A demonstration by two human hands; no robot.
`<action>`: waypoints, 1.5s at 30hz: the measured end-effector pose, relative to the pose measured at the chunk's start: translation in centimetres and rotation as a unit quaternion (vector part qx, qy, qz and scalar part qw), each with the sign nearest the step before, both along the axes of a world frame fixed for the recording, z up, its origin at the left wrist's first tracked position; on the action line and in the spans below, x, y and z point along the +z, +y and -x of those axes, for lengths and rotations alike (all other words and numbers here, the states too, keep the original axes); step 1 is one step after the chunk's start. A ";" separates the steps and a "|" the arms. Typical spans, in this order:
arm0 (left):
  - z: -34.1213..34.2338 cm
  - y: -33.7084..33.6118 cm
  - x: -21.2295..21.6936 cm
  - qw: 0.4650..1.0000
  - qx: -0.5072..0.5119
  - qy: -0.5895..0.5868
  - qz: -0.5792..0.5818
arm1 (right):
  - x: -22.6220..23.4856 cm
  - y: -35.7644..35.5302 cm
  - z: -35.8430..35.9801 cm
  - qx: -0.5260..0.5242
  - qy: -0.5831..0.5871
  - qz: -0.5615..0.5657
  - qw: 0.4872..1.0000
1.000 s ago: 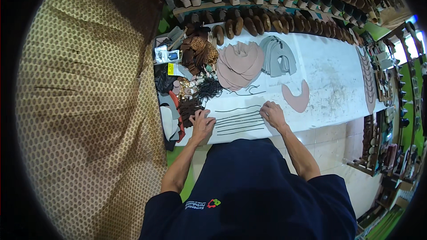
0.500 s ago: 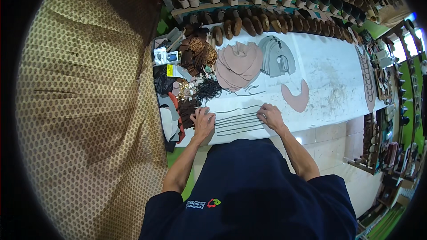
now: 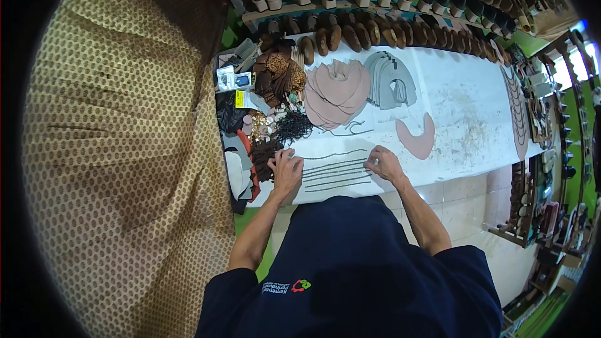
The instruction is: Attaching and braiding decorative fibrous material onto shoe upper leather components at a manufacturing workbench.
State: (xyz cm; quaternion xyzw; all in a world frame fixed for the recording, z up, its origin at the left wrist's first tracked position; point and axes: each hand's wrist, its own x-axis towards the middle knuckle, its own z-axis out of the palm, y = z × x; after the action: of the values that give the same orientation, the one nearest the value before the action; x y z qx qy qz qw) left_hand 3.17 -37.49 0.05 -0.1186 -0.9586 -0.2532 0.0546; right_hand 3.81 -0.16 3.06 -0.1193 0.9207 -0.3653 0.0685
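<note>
Several thin dark cords (image 3: 338,179) lie side by side, roughly parallel, across the near part of the white table. At their left ends is my left hand (image 3: 287,170), its bent fingers pinched on the end of one dark cord. My right hand (image 3: 384,165) is closed at the right ends, thumb and forefinger together on a cord's tip. The cord runs nearly straight between both hands. A slightly wavy cord (image 3: 338,154) lies just beyond the others. Farther off, a few short loose cord pieces (image 3: 350,130) rest below a stack of pink leather pieces (image 3: 337,95).
Grey curved pieces (image 3: 391,81) and a single pink U-shaped piece (image 3: 416,141) lie on the white table (image 3: 463,106). At left are a black cord tangle (image 3: 293,126), brown strips and small packets. Rows of shoe lasts (image 3: 357,36) line the back; a patterned curtain (image 3: 125,150) hangs left.
My right hand has shifted slightly to the right and toward me, along the cord ends. My left hand has stayed almost in place.
</note>
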 end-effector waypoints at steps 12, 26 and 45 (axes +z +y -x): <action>0.3 0.4 0.3 0.999 -0.011 -0.032 0.022 | -0.4 -1.4 1.2 -0.112 -0.010 -0.025 0.993; -0.5 -0.9 0.2 0.996 -0.065 -0.051 0.017 | -0.8 -0.2 1.6 0.017 0.044 -0.072 0.996; -0.5 -1.0 1.1 0.997 -0.055 -0.056 0.012 | -0.9 -0.1 2.4 0.033 0.001 -0.079 0.996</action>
State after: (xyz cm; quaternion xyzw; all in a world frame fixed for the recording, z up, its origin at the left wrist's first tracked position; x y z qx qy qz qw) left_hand 3.67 -38.49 1.12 -0.1577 -0.9550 -0.2507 -0.0151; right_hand 1.40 -0.22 2.19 -0.1439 0.9424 -0.2885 0.0890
